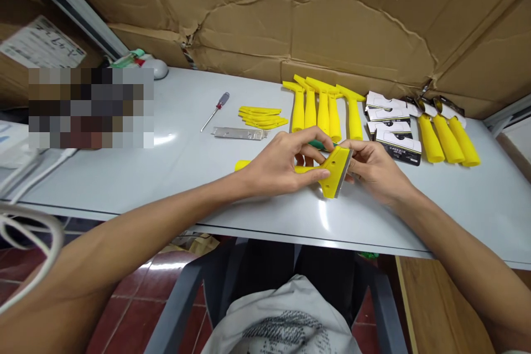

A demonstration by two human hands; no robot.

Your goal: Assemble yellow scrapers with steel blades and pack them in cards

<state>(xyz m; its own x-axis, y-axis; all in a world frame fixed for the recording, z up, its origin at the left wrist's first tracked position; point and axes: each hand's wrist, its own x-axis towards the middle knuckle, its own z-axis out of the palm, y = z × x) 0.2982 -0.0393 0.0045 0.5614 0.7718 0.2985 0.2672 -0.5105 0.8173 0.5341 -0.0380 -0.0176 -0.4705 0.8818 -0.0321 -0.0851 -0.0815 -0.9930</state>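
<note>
My left hand (282, 165) is closed around a yellow scraper (334, 176), its thumb pressed on the flat, wide head; the handle end pokes out to the left. Along the head's right edge runs a thin metal blade (344, 175). My right hand (378, 170) pinches that blade near its upper part, fingertips partly hidden behind it. A green item (317, 145), mostly covered by my left fingers, lies just behind the scraper. Left of the hands are a stack of loose yellow strips (262, 117), a flat packet of blades (239, 133) and a screwdriver (216, 110).
Several yellow scraper handles (322, 108) lie in a row at the back. To their right are black-and-white card sleeves (396, 146) and three scrapers with covered heads (450, 141). White cables (41, 177) cross the table's left end. Cardboard (249, 27) stands along the back edge.
</note>
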